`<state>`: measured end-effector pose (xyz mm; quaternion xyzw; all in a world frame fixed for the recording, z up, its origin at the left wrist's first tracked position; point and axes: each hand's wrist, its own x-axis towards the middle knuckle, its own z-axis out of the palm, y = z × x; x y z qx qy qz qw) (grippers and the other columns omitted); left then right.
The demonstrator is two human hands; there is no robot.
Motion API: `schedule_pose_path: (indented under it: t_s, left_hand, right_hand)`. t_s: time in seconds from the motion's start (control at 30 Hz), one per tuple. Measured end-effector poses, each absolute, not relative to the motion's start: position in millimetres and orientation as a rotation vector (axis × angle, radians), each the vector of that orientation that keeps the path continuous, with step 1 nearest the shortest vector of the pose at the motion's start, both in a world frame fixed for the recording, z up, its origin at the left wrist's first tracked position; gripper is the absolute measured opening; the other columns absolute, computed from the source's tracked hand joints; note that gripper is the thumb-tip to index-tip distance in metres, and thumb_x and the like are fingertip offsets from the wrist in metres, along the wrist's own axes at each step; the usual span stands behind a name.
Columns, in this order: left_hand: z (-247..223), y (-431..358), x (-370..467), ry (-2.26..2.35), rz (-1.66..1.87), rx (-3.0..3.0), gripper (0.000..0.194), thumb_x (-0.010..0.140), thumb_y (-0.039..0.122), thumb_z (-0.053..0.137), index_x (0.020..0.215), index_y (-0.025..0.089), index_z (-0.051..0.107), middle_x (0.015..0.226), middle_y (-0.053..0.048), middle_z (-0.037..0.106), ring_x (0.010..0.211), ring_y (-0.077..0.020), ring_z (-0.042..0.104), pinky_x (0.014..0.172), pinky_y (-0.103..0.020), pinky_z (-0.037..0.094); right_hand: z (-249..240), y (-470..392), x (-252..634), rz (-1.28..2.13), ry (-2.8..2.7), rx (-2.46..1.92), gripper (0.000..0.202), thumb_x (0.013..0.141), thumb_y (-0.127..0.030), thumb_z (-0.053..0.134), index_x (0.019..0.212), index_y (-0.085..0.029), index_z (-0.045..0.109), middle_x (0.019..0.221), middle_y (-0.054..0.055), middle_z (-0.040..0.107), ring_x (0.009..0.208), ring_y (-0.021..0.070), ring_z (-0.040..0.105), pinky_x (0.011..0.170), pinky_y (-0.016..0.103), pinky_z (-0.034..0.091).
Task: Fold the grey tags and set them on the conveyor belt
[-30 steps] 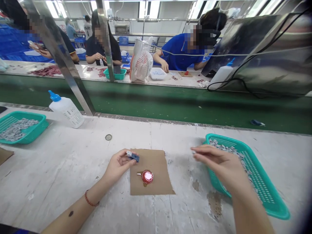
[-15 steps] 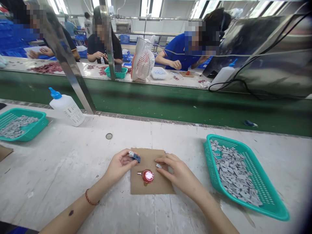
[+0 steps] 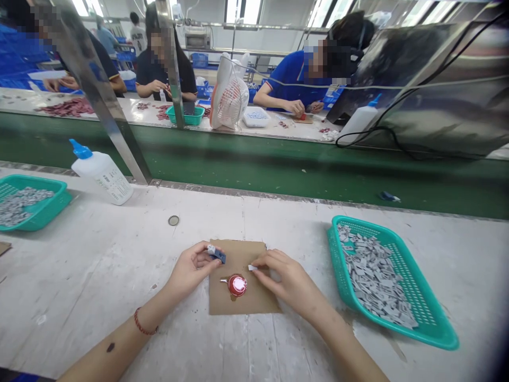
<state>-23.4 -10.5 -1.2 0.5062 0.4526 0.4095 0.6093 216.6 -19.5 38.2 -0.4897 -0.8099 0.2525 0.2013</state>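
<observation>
- Your left hand (image 3: 191, 268) pinches a blue piece (image 3: 218, 256).
- Your right hand (image 3: 287, 273) grips a pale chip (image 3: 252, 268) (quite small).
- A glossy red round (image 3: 237, 285) rests on cardboard (image 3: 260, 303).

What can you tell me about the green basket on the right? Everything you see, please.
The basket is blue-green, looks plastic, and is oblong with rounded corners, a smooth rim, and rows of small holes in its walls. It stands upright, open at the top, set aslant on the white table to the right of the right hand, which does not touch it. Small grey pieces lie heaped inside.
</observation>
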Motion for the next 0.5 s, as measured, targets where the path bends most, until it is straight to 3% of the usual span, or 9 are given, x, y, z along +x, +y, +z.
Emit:
schedule_pose_path:
  t_s: [0.17, 0.5]
  left_hand:
    - [-0.4, -11.4, -23.1, 1.05, 0.933, 1.178, 0.018, 0.079, 0.026, 0.067, 0.094, 0.017, 0.064, 0.104, -0.008, 0.068, 0.084, -0.0169, 0.064, 0.081, -0.031, 0.051]
    - [-0.5, -11.4, -23.6, 1.055, 0.935, 1.193, 0.018, 0.079, 0.026, 0.067, 0.095, 0.018, 0.065, 0.1, -0.007, 0.069, 0.082, -0.0161, 0.064, 0.077, -0.028, 0.05]
  right_hand:
    - [48.9, -31.9, 204.7, 0.826, -2.201, -1.179, 0.011, 0.091, -0.02, 0.055, 0.094, -0.023, 0.066, 0.09, 0.003, 0.069, 0.083, 0.0156, 0.063, 0.074, 0.028, 0.051]
    - [44.4, -37.6, 198.9, 0.602, -2.368, -1.109, 0.021, 0.095, -0.019, 0.048, 0.099, -0.024, 0.068, 0.09, 0.006, 0.067, 0.081, 0.018, 0.062, 0.071, 0.032, 0.052]
